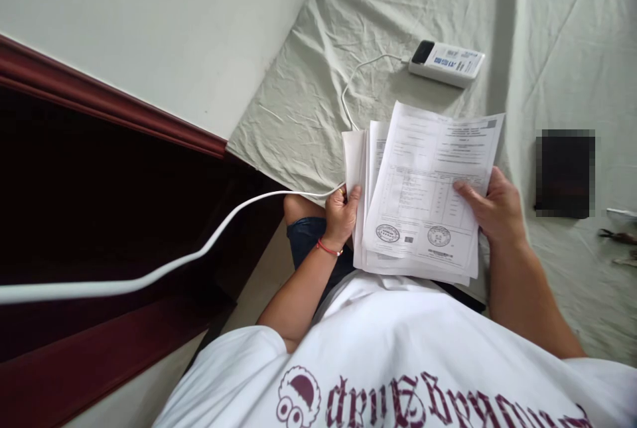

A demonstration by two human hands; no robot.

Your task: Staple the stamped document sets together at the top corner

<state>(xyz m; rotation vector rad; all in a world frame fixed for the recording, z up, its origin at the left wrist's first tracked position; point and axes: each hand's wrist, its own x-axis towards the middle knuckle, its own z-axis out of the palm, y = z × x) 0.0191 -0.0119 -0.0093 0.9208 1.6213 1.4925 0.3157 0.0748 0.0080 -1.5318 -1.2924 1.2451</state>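
Note:
Several printed paper sheets are held over my lap, the top one bearing a table and two oval stamps. My left hand is closed on the left edge of the stack, thumb on top, where some sheets are folded or turned back. On the other side, my right hand grips the right edge, its thumb lying on the top sheet and the fingers hidden beneath. A white cable runs from the lower left and passes behind my left hand and the papers.
On the greenish bed sheet lies a white power bank with the cable plugged in. A dark blurred rectangle and small thin items lie at the right. Dark red wooden furniture stands at the left.

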